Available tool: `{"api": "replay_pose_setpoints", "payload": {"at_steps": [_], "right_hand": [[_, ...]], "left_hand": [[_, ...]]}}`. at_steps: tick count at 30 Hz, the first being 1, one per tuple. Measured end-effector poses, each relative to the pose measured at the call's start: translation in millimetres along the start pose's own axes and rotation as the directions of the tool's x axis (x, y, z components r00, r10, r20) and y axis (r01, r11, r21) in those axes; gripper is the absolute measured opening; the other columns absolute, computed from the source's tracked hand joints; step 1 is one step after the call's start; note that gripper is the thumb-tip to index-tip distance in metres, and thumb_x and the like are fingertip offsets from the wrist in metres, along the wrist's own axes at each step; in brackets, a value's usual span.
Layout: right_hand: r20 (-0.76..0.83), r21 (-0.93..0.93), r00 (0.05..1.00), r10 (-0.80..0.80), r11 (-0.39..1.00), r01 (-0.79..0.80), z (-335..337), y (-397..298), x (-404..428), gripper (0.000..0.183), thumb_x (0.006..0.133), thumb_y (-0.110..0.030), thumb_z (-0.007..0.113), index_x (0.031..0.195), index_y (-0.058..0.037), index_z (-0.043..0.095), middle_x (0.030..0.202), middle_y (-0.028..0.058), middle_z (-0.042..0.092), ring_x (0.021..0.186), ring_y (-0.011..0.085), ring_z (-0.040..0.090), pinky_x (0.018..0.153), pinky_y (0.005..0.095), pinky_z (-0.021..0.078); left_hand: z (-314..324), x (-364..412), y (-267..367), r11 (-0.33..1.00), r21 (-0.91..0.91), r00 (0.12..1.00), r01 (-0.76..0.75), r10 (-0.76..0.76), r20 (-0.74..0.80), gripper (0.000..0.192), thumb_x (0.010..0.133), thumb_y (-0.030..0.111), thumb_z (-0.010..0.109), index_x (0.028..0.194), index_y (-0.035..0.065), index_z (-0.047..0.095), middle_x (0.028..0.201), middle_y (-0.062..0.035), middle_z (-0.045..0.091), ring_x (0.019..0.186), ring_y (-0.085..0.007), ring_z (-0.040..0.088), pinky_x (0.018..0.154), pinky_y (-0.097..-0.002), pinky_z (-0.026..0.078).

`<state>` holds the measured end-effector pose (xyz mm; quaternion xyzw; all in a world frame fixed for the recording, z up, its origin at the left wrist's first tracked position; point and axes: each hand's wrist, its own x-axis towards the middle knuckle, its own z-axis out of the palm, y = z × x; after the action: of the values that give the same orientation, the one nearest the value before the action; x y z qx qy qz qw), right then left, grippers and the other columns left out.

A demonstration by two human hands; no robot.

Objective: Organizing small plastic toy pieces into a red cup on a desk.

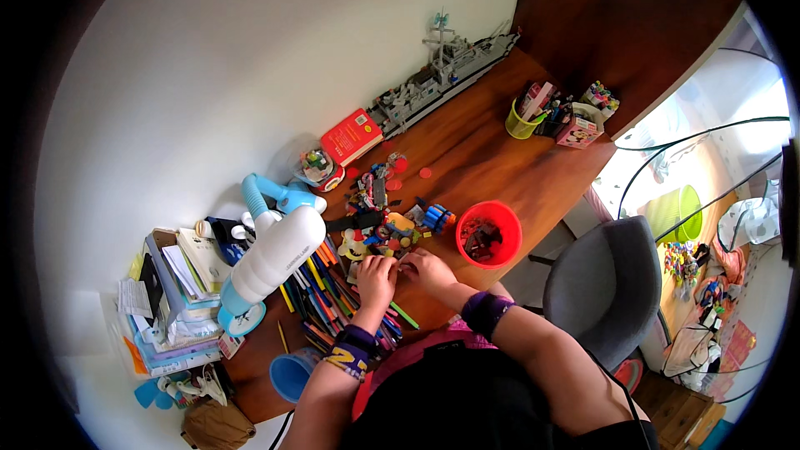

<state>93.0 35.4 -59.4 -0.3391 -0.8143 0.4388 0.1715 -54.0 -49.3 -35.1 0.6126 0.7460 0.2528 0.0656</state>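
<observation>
Over the near edge of the desk, my left hand and my right hand meet at the fingertips. Pinched between them is a small pale piece, mostly covered by the fingers, so its kind is unclear. Just beyond the fingers lies a pile of small toy bricks and parts, with a blue bundled brick part at its right. A red bucket holding dark and red pieces stands to the right of my right hand. Many coloured marker pens lie beside and under my left forearm.
A white and blue desk lamp leans over the left side, near stacked books and papers. A blue bucket stands near my left elbow. Behind are a red book, a grey brick-built ship and a green pen cup. A grey chair stands right.
</observation>
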Motion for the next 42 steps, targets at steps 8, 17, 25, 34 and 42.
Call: {"api": "replay_pose_setpoints", "payload": {"at_steps": [8,17,25,34,42], "right_hand": [[-0.075,0.100,0.993,-0.092,0.990,0.099,-101.6,-42.3,-29.5,0.023,0.082,-0.012,0.071,0.105,-0.0071,0.068,0.101,0.0146,0.066,0.094,0.0352,0.065,0.082,0.0429,0.0545],[-0.208,0.138,0.977,0.042,0.990,-0.014,-181.4,-20.7,-53.9,0.020,0.083,-0.007,0.071,0.103,-0.0035,0.069,0.093,0.0161,0.064,0.086,0.0343,0.065,0.076,0.0403,0.0537],[-0.261,0.244,0.956,0.136,0.967,-0.071,-209.0,13.0,-60.6,0.038,0.082,0.000,0.071,0.120,-0.0043,0.065,0.102,0.0142,0.062,0.088,0.0237,0.068,0.081,0.0329,0.0563],[-0.237,0.274,0.960,0.149,0.958,-0.081,-221.0,1.8,-70.7,0.032,0.083,0.002,0.069,0.115,-0.0046,0.067,0.098,0.0116,0.064,0.087,0.0234,0.067,0.080,0.0331,0.0556],[0.062,0.207,0.992,-0.109,0.974,0.094,-152.0,-21.2,-78.2,0.025,0.084,-0.008,0.068,0.109,-0.0055,0.068,0.099,0.0144,0.067,0.090,0.0329,0.067,0.080,0.0402,0.0563]], "left_hand": [[-28.0,19.3,74.0,0.900,-0.426,0.993,0.096,-0.114,-0.017,0.011,0.083,0.004,0.072,0.092,0.0052,0.065,0.091,-0.0101,0.067,0.087,-0.0330,0.066,0.073,-0.0411,0.053],[-8.0,67.8,151.4,0.874,-0.486,1.000,0.007,0.007,0.028,0.016,0.085,0.002,0.070,0.100,0.0047,0.066,0.096,-0.0112,0.067,0.090,-0.0315,0.066,0.076,-0.0375,0.053],[25.4,82.8,157.3,0.870,-0.493,0.998,0.028,-0.052,-0.036,0.018,0.088,-0.002,0.064,0.105,0.0020,0.064,0.104,-0.0121,0.064,0.088,-0.0271,0.067,0.077,-0.0340,0.054],[13.5,69.9,97.2,0.897,-0.408,0.972,0.173,-0.222,-0.075,0.015,0.090,-0.002,0.063,0.104,0.0030,0.065,0.098,-0.0094,0.064,0.082,-0.0204,0.065,0.069,-0.0290,0.053],[25.9,45.2,11.8,0.971,-0.158,0.981,0.177,-0.161,0.113,0.021,0.081,0.001,0.068,0.101,0.0040,0.065,0.101,-0.0127,0.063,0.098,-0.0337,0.061,0.085,-0.0419,0.051]]}}
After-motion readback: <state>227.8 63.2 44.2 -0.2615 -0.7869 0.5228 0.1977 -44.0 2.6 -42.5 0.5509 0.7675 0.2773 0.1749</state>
